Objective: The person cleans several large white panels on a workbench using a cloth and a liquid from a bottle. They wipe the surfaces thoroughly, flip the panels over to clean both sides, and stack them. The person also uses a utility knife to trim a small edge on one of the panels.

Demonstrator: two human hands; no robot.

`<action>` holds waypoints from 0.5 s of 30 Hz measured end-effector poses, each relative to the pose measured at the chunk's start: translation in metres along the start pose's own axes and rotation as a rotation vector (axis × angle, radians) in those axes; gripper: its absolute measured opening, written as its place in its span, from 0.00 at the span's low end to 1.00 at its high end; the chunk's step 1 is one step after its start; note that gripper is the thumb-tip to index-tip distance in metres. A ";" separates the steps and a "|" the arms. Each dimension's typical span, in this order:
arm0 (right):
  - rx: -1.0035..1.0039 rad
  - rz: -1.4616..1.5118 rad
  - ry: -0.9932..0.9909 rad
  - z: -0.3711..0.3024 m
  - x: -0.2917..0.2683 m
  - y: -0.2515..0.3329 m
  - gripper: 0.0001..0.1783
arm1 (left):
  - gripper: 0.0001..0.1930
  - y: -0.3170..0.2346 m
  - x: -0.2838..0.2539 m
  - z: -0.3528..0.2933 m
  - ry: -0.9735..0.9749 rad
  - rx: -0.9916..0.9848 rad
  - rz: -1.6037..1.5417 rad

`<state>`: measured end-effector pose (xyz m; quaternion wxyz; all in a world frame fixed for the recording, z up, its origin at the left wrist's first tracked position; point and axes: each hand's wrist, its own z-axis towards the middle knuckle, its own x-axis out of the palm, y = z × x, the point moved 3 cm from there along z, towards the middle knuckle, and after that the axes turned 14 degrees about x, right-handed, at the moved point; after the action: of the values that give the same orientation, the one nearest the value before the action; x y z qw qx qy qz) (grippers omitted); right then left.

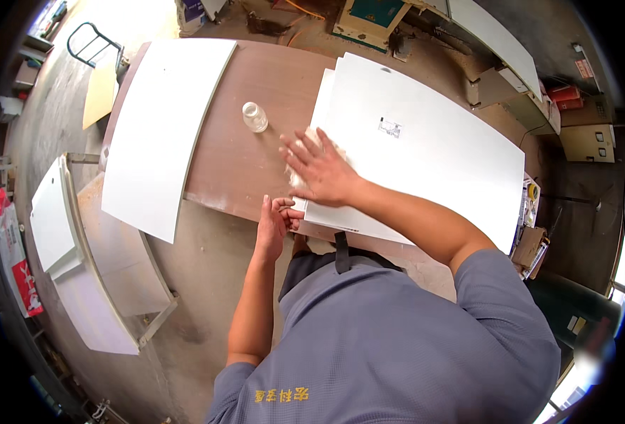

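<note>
My right hand (319,169) lies flat with its fingers spread over a whitish cloth (294,178), pressing it at the left edge of a stack of white panels (425,162). Under the palm most of the cloth is hidden. Close to the stack's near left corner is my left hand (276,220), its fingers apart and loosely bent, with nothing seen in them. Whether it touches the panel edge I cannot tell. Beyond both hands, a small clear glass jar (254,118) stands upright on the brown tabletop (256,78).
Another white panel (168,127) lies on the table's left part and overhangs its near edge. To the left, a rack (158,318) carries more white panels (86,290). A hand cart (95,46) stands at the far left. Boxes and tools (531,247) sit by the right end.
</note>
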<state>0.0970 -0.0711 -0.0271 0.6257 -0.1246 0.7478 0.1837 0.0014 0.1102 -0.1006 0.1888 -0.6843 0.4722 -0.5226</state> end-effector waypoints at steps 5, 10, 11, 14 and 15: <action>0.611 0.009 -0.219 0.110 -0.032 -0.159 0.49 | 0.33 -0.015 0.024 0.008 0.044 0.037 0.241; 0.389 0.065 -0.157 0.051 -0.011 -0.071 0.51 | 0.33 -0.010 0.024 0.012 0.024 0.060 0.235; 0.226 0.154 -0.158 0.012 0.002 -0.037 0.52 | 0.31 -0.010 0.026 0.018 -0.039 0.030 0.228; 0.034 0.308 -0.188 -0.110 0.030 0.012 0.52 | 0.30 -0.014 0.043 0.033 -0.098 0.095 0.294; 0.085 0.344 -0.211 -0.144 0.033 0.002 0.51 | 0.30 -0.016 0.047 0.040 -0.094 0.045 0.446</action>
<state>-0.0382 -0.1303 -0.0375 0.6647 0.0512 0.6954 0.2683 0.0452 0.0687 -0.0783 0.3367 -0.5821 0.5908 -0.4458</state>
